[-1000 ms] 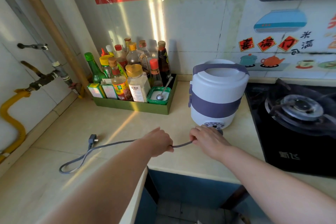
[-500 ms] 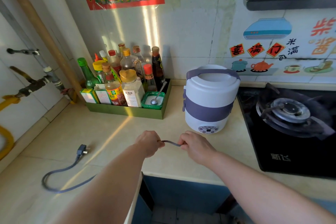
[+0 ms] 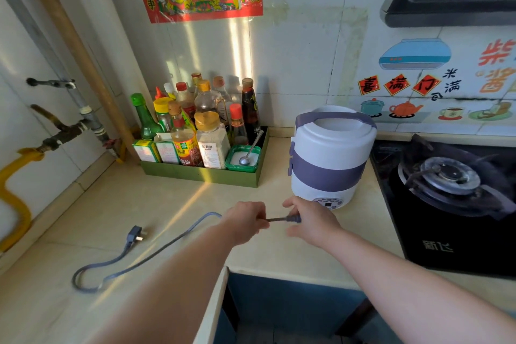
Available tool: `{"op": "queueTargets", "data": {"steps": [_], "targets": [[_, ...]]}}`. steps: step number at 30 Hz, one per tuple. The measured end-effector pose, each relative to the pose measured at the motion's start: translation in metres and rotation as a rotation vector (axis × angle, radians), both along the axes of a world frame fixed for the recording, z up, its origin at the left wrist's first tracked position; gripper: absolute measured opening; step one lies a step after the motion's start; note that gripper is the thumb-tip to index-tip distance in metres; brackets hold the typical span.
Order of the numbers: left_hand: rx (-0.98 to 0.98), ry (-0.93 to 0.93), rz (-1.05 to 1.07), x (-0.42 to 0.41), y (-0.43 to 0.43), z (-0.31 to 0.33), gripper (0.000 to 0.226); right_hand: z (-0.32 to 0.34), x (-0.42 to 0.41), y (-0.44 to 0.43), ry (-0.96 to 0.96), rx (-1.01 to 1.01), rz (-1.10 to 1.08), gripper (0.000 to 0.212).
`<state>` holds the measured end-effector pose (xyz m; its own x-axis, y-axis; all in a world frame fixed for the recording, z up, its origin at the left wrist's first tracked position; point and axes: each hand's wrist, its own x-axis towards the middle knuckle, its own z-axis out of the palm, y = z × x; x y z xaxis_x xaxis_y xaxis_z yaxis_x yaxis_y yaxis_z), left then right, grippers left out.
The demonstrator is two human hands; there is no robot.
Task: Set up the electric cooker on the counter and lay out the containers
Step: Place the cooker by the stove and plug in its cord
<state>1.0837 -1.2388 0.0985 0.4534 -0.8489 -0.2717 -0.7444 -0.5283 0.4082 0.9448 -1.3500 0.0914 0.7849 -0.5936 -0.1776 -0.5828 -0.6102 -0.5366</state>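
Cooker (image 3: 329,156) stands on the table (image 3: 181,198), lid on. My left hand (image 3: 245,222) clenches the cord (image 3: 178,234) just in front of the cooker. My right hand (image 3: 312,222) is at the connector end (blurred, can't tell its grip). Risk: tugging could drag the plug (image 3: 135,232) around or tip the cooker.

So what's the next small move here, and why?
Probably bring the cord end to the cooker and plug it in: the left hand grips the cord, the right hand is at its free connector, and the plug lies loose.
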Motion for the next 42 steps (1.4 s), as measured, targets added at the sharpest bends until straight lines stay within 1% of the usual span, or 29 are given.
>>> {"op": "queueTargets", "data": {"steps": [1, 3, 5, 6, 8, 9, 11, 14, 17, 20, 22, 24, 26, 28, 31, 33, 35, 38, 39, 42], "targets": [[-0.002, 0.007, 0.006, 0.003, 0.001, 0.001, 0.012, 0.0, -0.006, -0.006, 0.045, -0.047, -0.016, 0.037], [0.021, 0.015, -0.018, 0.009, 0.0, 0.005, 0.008, -0.001, -0.019, -0.016, 0.036, -0.055, -0.073, 0.019], [0.044, 0.035, -0.052, 0.008, -0.006, 0.009, 0.006, -0.001, -0.024, -0.02, -0.062, 0.027, -0.119, 0.023], [0.034, 0.063, -0.064, 0.005, -0.011, 0.01, 0.01, 0.0, -0.024, -0.02, -0.109, 0.079, -0.132, 0.023], [-0.015, 0.172, -0.076, -0.005, -0.02, 0.013, 0.018, 0.001, -0.022, -0.018, -0.159, 0.154, -0.138, 0.035], [-0.038, 0.219, -0.079, -0.01, -0.024, 0.015, 0.018, 0.0, -0.021, -0.017, -0.168, 0.179, -0.133, 0.042], [-0.07, 0.269, -0.057, -0.015, -0.029, 0.016, 0.015, -0.004, -0.022, -0.02, -0.151, 0.155, -0.132, 0.047], [-0.1, 0.334, 0.017, -0.01, -0.03, 0.014, 0.007, -0.008, -0.034, -0.033, -0.099, 0.073, -0.202, 0.039], [-0.12, 0.406, 0.131, -0.004, -0.035, 0.011, 0.007, -0.011, -0.051, -0.052, -0.08, 0.066, -0.347, 0.03], [-0.216, 0.445, 0.334, 0.0, -0.054, 0.007, 0.012, -0.015, -0.064, -0.079, -0.094, 0.111, -0.467, 0.028], [-0.275, 0.434, 0.471, 0.002, -0.07, 0.005, 0.018, -0.017, -0.068, -0.096, -0.139, 0.181, -0.531, 0.031], [-0.295, 0.438, 0.566, 0.001, -0.085, 0.003, 0.023, -0.016, -0.069, -0.112, -0.184, 0.235, -0.585, 0.031], [-0.303, 0.483, 0.648, 0.001, -0.098, 0.0, 0.026, -0.017, -0.068, -0.124, -0.232, 0.305, -0.638, 0.027], [-0.312, 0.542, 0.727, 0.002, -0.111, -0.001, 0.026, -0.02, -0.065, -0.134, -0.298, 0.426, -0.691, 0.022], [-0.327, 0.564, 0.777, 0.008, -0.123, 0.0, 0.025, -0.024, -0.054, -0.139, -0.378, 0.569, -0.734, 0.035], [-0.36, 0.578, 0.799, 0.014, -0.132, -0.002, 0.025, -0.025, -0.046, -0.138, -0.412, 0.632, -0.753, 0.035], [-0.38, 0.594, 0.823, 0.022, -0.142, -0.003, 0.028, -0.027, -0.038, -0.136, -0.418, 0.646, -0.788, 0.032], [-0.382, 0.625, 0.825, 0.032, -0.155, -0.004, 0.032, -0.031, -0.032, -0.136, -0.439, 0.64, -0.865, 0.034], [-0.386, 0.643, 0.815, 0.035, -0.159, -0.004, 0.032, -0.033, -0.03, -0.137, -0.448, 0.637, -0.886, 0.037], [-0.381, 0.723, 0.759, 0.045, -0.173, -0.002, 0.031, -0.034, -0.022, -0.143, -0.484, 0.658, -0.942, 0.057]]}}
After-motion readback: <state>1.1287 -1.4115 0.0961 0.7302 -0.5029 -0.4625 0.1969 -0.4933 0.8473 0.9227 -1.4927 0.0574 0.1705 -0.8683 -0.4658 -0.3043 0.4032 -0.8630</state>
